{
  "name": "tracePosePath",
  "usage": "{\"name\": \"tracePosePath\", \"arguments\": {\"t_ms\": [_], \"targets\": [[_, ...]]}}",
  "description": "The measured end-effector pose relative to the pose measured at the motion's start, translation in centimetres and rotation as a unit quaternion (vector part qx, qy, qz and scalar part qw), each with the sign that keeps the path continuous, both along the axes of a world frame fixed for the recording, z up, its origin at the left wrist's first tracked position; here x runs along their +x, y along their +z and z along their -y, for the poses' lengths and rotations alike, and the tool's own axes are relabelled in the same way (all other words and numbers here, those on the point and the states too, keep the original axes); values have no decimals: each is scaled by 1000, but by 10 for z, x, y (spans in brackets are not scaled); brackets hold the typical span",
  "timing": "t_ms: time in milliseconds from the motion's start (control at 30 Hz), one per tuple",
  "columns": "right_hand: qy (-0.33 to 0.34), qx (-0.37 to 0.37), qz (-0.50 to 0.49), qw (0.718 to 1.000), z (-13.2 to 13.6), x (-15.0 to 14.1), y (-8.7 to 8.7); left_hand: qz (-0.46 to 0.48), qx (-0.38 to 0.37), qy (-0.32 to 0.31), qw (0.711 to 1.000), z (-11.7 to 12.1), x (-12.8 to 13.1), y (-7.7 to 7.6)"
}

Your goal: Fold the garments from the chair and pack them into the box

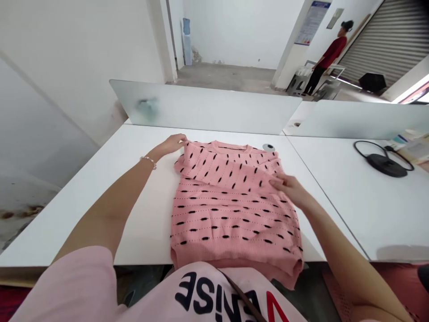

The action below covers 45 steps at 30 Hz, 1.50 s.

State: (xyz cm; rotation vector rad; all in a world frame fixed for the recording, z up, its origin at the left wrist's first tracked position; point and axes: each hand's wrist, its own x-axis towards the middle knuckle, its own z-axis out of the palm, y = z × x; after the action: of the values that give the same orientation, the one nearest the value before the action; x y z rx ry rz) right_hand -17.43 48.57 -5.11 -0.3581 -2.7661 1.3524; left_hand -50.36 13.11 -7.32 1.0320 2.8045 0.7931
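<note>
A pink knit sweater [228,219] with black dashes lies on the white table, neckline away from me and ribbed hem hanging over the near edge. One sleeve [224,172] is folded across its chest. My left hand [174,143], a bracelet on its wrist, pinches the sweater's far left shoulder corner. At the folded sleeve's right end, my right hand [290,188] is closed on the cuff, thumb and fingers at the fabric. The sweater's other sleeve cannot be made out.
Frosted dividers [208,107] stand along the back of the white table [147,197]. A round cable-hole cover [268,147] sits beyond the sweater. On the right table lies a black round device with a cable [385,164]. A person in red [333,51] stands far behind.
</note>
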Motion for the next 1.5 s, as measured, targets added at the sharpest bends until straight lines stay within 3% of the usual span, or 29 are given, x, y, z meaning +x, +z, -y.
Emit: {"name": "tracePosePath", "arguments": {"t_ms": [100,167,267,367,467,567,733,933,1067,1200,1333,1500], "targets": [[-54,-109,-49,991,-39,-16,23,23,64,3,998,-11,-12,16],[-66,-127,-62,988,-63,-31,28,27,81,8,996,-26,-16,19],[-109,19,-6,994,-88,-57,16,12,58,27,998,-51,-9,6],[-146,174,78,971,-98,-80,-10,-34,1,48,998,-71,11,-23],[-153,248,100,951,-96,-98,-33,-63,-90,30,993,-81,31,-51],[-125,306,114,937,-90,-117,-44,-29,-125,13,992,-81,34,-62],[-57,355,181,916,-85,-160,-48,31,-91,42,994,-75,4,-50],[4,376,238,896,-93,-193,-45,73,-192,-12,979,-75,-29,-34],[-2,395,255,883,-98,-195,-46,87,-220,3,971,-86,-35,-29],[-18,410,269,871,-102,-193,-49,74,-252,-25,965,-94,-31,-23],[-12,424,249,871,-106,-187,-50,34,-215,-53,975,-88,-28,-18],[-30,438,203,876,-112,-179,-39,8,-181,-27,983,-81,-36,-12]]}}
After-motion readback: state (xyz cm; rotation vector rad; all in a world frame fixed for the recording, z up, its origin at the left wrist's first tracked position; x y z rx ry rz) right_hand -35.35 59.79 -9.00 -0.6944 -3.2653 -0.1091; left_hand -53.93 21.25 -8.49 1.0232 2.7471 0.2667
